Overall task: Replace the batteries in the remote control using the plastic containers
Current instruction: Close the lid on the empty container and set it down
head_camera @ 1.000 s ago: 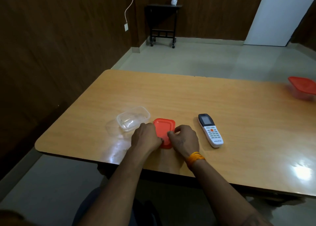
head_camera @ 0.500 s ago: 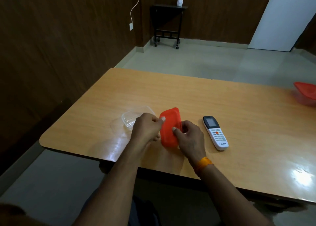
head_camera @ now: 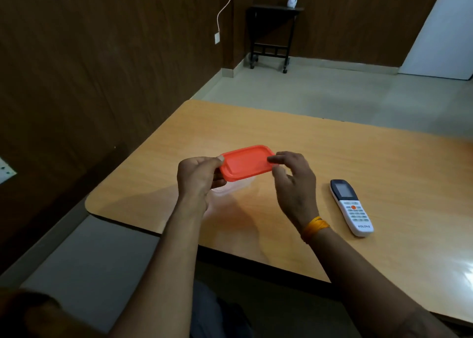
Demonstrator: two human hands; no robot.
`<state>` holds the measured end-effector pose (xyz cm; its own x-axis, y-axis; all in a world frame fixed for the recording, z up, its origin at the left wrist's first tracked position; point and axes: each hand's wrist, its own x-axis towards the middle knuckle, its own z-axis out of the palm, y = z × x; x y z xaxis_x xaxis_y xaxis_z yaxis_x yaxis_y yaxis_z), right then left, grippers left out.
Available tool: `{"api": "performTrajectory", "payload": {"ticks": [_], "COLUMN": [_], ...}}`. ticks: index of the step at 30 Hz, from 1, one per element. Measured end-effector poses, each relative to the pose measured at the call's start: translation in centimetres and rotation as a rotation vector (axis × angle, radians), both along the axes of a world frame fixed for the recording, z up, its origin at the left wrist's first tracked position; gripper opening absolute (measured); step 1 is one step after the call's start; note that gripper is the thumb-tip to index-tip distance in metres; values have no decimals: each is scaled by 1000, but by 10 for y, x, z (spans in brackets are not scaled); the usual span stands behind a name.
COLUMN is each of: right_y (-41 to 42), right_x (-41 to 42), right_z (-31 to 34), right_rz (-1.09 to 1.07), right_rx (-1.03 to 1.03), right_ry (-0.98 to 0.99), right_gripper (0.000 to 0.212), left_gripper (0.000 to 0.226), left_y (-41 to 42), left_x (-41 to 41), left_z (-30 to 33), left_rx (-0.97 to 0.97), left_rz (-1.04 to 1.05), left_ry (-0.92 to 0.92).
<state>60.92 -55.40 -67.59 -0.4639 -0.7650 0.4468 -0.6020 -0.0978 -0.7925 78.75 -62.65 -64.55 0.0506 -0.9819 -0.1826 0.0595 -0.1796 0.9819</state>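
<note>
An orange plastic lid [head_camera: 245, 162] is held flat above the wooden table [head_camera: 371, 163]. My left hand [head_camera: 198, 177] pinches its left end and my right hand [head_camera: 294, 177] pinches its right end with thumb and fingertips. Directly below the lid, a clear plastic container [head_camera: 230, 188] sits on the table, mostly hidden by the lid and my left hand. The white remote control [head_camera: 352, 208] lies face up to the right of my right hand, screen end pointing away from me.
The table's near edge and rounded left corner [head_camera: 89, 204] lie close to my arms. A dark side table [head_camera: 272, 34] on wheels stands against the far wall, with a small white pot on it.
Both hands lifted the orange lid off the table, turned it from tilted to flat, and carried it left over the clear container. The camera view shifted left, so the far-right container is out of view.
</note>
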Motion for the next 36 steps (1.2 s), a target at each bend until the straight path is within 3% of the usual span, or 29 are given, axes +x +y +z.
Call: {"api": "performTrajectory", "payload": {"ticks": [4, 11, 17, 22, 28, 33, 36], "right_y": [-25, -67, -77, -82, -79, -72, -70], "right_x": [-3, -2, 0, -1, 2, 5, 9], "right_z": [6, -16, -31, -35, -35, -36, -34], "right_rz": [-47, -63, -17, -12, -10, -8, 76], "right_rx": [146, 290, 350, 363, 374, 377, 350], "right_ry": [-362, -252, -185, -178, -227, -381, -428], "right_gripper": [17, 15, 15, 18, 17, 13, 13], "left_gripper": [10, 21, 18, 11, 23, 22, 38], "left_y": [-10, -29, -34, -38, -33, -26, -22], "left_x": [4, 13, 16, 13, 11, 9, 2], "left_z": [-7, -26, -34, -39, -37, -31, -29], "left_rx": [-69, -103, -83, -40, -5, 107, 145], "left_rz": [49, 118, 120, 90, -54, -122, -242], "left_ry": [-110, -563, -761, -767, -842, -416, -356]}}
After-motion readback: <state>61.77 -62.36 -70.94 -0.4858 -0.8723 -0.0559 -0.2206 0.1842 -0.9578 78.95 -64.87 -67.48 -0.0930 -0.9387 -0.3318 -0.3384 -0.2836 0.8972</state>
